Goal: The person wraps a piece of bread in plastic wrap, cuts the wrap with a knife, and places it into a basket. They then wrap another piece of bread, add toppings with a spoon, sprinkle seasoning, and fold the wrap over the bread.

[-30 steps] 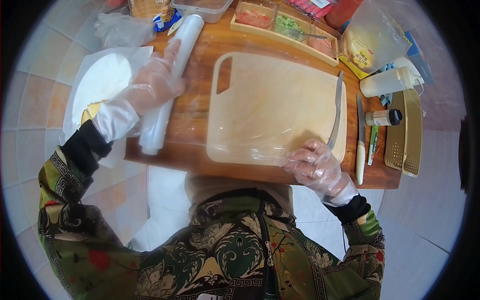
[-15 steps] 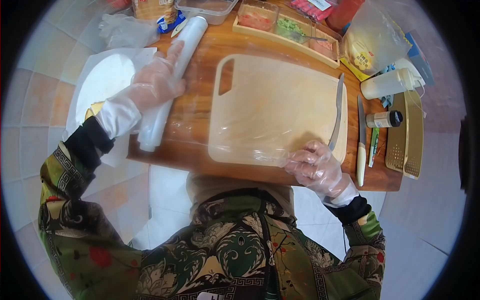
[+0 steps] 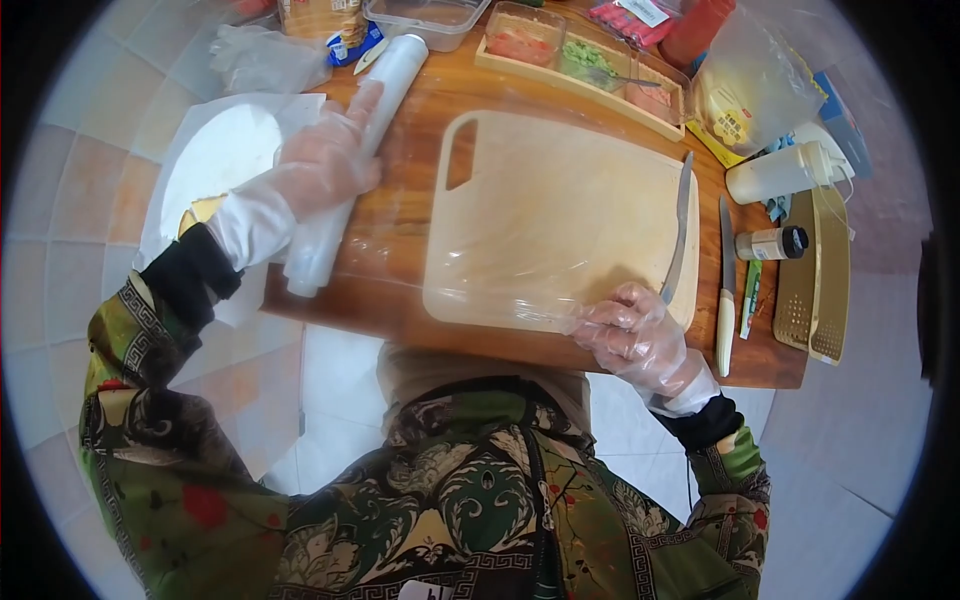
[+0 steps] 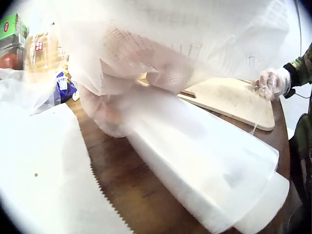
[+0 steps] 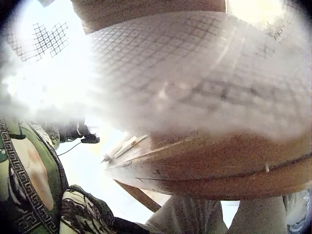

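Across the cutting board (image 3: 560,220), film (image 3: 510,310) stretches; my left hand (image 3: 325,170) grips its roll (image 3: 398,72) on the counter (image 3: 410,140), right hand (image 3: 640,335) pinches the film's edge, likely against slack.

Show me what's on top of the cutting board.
A knife lies on the cutting board, and clear plastic film stretches over its near edge. The right hand hides what's beneath it.

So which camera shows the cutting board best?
The head view: nearly the whole board shows from above. The left wrist view catches only part, beyond the roll; in the right wrist view I can't make it out.
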`<state>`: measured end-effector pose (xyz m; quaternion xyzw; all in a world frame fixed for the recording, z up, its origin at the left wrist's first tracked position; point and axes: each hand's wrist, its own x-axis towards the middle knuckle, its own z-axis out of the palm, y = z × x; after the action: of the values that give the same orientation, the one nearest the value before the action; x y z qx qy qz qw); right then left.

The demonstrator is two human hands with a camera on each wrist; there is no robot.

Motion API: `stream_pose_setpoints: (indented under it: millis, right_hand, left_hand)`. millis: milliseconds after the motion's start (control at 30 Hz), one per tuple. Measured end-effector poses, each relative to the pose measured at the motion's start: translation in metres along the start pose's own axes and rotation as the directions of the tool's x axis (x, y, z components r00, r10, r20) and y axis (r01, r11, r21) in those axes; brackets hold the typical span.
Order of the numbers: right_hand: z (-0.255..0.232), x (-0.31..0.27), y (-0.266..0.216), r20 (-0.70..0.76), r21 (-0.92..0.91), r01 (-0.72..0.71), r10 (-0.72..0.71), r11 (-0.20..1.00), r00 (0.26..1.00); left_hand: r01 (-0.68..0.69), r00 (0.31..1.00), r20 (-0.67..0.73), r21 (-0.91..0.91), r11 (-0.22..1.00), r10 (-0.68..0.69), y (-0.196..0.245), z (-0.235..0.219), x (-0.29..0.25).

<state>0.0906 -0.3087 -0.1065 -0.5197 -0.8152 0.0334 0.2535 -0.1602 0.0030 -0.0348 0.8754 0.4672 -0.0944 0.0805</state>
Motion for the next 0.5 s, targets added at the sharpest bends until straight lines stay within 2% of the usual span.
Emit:
stream_pose_setpoints:
  millis: [67, 200, 267, 300, 367, 400, 467, 500]
  right_hand:
    - [-0.001, 0.002, 0.000, 0.006, 0.009, 0.002, -0.002, 1.000, 1.000]
    - [-0.006, 0.008, -0.006, 0.071, -0.017, -0.030, 0.031, 0.999, 0.997]
    - [-0.004, 0.008, -0.006, 0.069, -0.019, -0.015, 0.016, 1.000, 0.998]
    - [-0.004, 0.009, -0.006, 0.061, -0.022, -0.001, 0.003, 1.000, 0.998]
    - [-0.004, 0.010, -0.008, 0.077, -0.047, 0.007, -0.004, 0.999, 0.997]
    - [-0.005, 0.010, -0.009, 0.088, -0.077, 0.013, -0.006, 0.997, 0.996]
    - [-0.005, 0.011, -0.010, 0.104, -0.097, 0.031, -0.021, 0.995, 0.994]
    - [-0.005, 0.013, -0.011, 0.118, -0.117, 0.039, -0.026, 0.992, 0.993]
  left_hand:
    - [0.030, 1.000, -0.001, 0.048, 0.998, -0.030, 0.002, 0.000, -0.002]
    - [0.027, 0.999, -0.019, 0.005, 1.000, -0.027, -0.001, 0.002, -0.012]
    - [-0.135, 0.972, -0.193, 0.021, 0.991, 0.137, -0.012, 0.015, -0.020]
    - [-0.130, 0.973, -0.189, 0.016, 0.991, 0.131, -0.014, 0.019, -0.025]
    - [-0.253, 0.912, -0.337, -0.013, 0.967, 0.234, -0.017, 0.023, -0.035]
    - [-0.251, 0.913, -0.336, -0.018, 0.968, 0.231, -0.021, 0.027, -0.037]
    - [-0.457, 0.783, -0.488, -0.031, 0.889, 0.385, -0.031, 0.035, -0.042]
    - [-0.456, 0.787, -0.485, -0.040, 0.889, 0.382, -0.031, 0.035, -0.045]
